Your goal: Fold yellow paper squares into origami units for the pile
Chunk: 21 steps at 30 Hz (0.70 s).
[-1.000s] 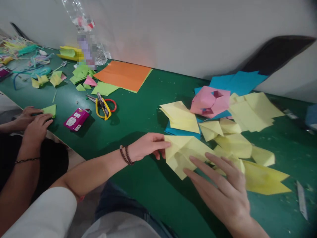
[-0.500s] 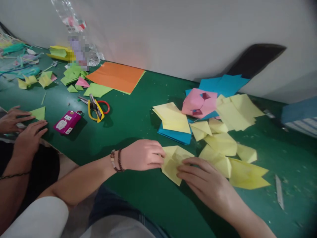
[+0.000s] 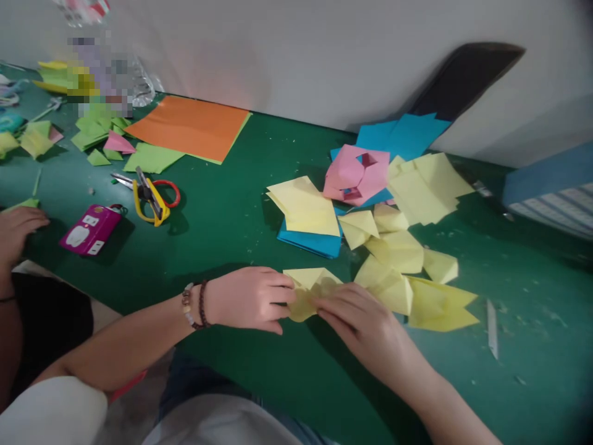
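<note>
Between my hands, just above the green tabletop, is a small yellow sheet of folding paper with its lower part bent upward. My left hand grips its left edge, fingers curled and thumb below. The fingertips of my right hand pinch its right lower part and hide that corner. Beyond it lie several folded yellow paper pieces. A stack of plain yellow sheets rests on folded blue paper. Behind them sits a pink folded paper shape with cut openings.
Yellow-handled scissors and a purple box lie to the left, near another person's hand. Orange paper and green scraps lie by the wall. A thin blade-like strip lies at right.
The lower edge of the yellow paper has been bent up, so less of its face shows. The view has shifted right, and the things on the table appear further left and slightly higher.
</note>
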Available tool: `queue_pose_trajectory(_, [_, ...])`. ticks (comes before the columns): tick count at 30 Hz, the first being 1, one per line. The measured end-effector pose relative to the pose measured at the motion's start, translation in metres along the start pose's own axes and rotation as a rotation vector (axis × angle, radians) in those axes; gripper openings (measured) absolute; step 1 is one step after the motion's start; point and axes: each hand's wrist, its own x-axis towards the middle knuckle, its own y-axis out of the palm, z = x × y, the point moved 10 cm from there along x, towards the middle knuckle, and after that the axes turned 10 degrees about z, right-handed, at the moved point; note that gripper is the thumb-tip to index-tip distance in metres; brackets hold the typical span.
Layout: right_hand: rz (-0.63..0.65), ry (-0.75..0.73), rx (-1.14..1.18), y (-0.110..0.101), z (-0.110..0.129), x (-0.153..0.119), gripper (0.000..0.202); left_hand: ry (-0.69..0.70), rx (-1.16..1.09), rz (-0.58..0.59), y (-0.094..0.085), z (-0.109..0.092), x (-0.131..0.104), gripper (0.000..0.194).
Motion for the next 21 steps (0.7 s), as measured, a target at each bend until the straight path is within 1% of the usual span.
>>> queue_pose_trajectory(4, [-0.044, 0.139, 0.079, 0.0004, -0.0102, -0.001, 0.01, 0.053, -0.001, 0.04, 0.0045, -0.004, 0.0027, 0.03])
queue_pose_trajectory(6, [-0.027, 0.142, 0.129, 0.0009, -0.0094, 0.0004, 0.012, 0.053, -0.004, 0.046, 0.0051, -0.0032, 0.0029, 0.03])
queue_pose_trajectory(9, [0.019, 0.098, 0.171, 0.003, -0.005, 0.003, 0.016, 0.046, -0.02, 0.04, 0.0038, -0.0017, 0.0023, 0.029])
queue_pose_trajectory(15, [0.003, 0.142, 0.064, 0.0046, -0.0097, 0.0011, 0.016, 0.025, -0.063, 0.021, -0.0005, -0.0005, 0.0023, 0.029])
queue_pose_trajectory(21, [0.022, 0.145, -0.022, 0.0091, -0.008, 0.0001, 0.018, 0.007, -0.066, 0.014, -0.001, -0.0001, 0.0013, 0.03])
